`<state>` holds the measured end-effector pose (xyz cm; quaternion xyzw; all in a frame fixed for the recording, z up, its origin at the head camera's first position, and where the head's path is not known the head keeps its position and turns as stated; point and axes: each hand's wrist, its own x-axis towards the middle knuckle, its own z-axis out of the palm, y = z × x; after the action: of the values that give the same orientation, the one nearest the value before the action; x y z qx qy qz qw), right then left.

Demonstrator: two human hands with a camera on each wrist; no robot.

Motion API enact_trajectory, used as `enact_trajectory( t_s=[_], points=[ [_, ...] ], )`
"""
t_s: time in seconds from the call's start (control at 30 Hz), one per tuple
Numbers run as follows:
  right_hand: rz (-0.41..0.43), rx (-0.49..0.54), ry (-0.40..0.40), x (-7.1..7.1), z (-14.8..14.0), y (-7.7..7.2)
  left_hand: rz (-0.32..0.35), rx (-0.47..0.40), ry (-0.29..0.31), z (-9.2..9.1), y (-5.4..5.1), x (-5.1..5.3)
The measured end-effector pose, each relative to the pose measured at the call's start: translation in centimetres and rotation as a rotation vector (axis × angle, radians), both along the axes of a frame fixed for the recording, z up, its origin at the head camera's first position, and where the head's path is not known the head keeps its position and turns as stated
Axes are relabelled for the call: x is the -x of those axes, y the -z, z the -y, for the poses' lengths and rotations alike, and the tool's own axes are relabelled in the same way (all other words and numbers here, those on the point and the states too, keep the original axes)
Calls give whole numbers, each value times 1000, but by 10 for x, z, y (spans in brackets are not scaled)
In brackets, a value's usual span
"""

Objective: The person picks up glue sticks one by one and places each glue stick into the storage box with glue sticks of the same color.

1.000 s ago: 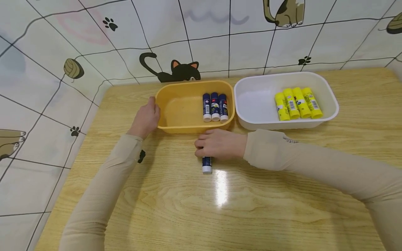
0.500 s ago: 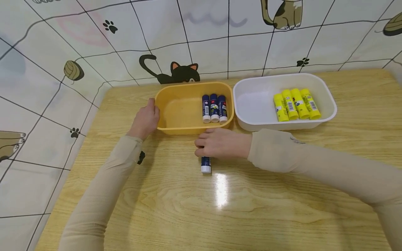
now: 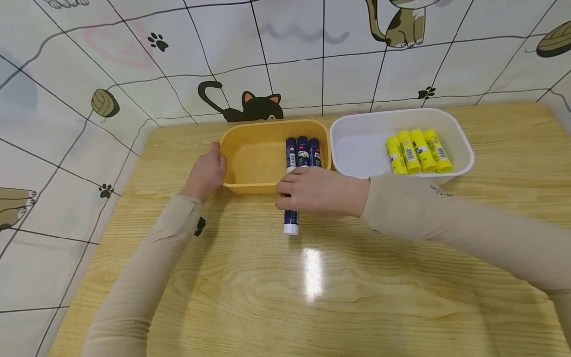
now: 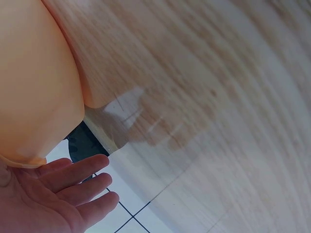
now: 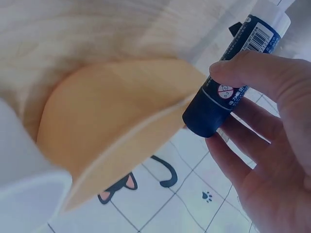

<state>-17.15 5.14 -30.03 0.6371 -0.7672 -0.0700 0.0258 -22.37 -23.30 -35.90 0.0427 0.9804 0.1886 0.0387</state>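
My right hand (image 3: 318, 191) pinches a navy glue stick (image 3: 291, 222) with a white end. In the right wrist view the thumb lies across the label of this glue stick (image 5: 235, 73), with other fingers behind it. The hand is over the front rim of the orange bin (image 3: 254, 188), where several navy glue sticks (image 3: 303, 151) lie side by side at the right end, partly hidden. At the bin's left end my left hand (image 3: 205, 171) rests against the rim. In the left wrist view its fingers (image 4: 92, 184) are extended beside the orange wall (image 4: 39, 82); the thumb is hidden.
A white bin (image 3: 357, 148) stands against the orange bin's right side, with several yellow glue sticks (image 3: 419, 151) in its right half. The wood-grain table (image 3: 232, 277) meets a tiled, cat-patterned wall (image 3: 299, 59) behind the bins and at the left.
My right hand has lifted the navy glue stick from the table and moved it toward the orange bin, now covering the near ends of the sticks inside. The left hand stays at the bin.
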Motion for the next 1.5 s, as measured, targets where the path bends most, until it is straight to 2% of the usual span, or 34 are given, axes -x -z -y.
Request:
enact_trajectory(
  t_s=[0.43, 0.73, 1.23, 1.5],
  points=[
    [-18, 40, 50, 23, -11, -29, 10, 7, -8, 1, 3, 1],
    [20, 93, 62, 38, -10, -36, 28, 0, -13, 2, 3, 1],
    [112, -12, 192, 66, 13, -46, 25, -5, -3, 3, 3, 3],
    [68, -107, 216, 80, 23, -43, 19, -5, -6, 2, 3, 3]
  ],
)
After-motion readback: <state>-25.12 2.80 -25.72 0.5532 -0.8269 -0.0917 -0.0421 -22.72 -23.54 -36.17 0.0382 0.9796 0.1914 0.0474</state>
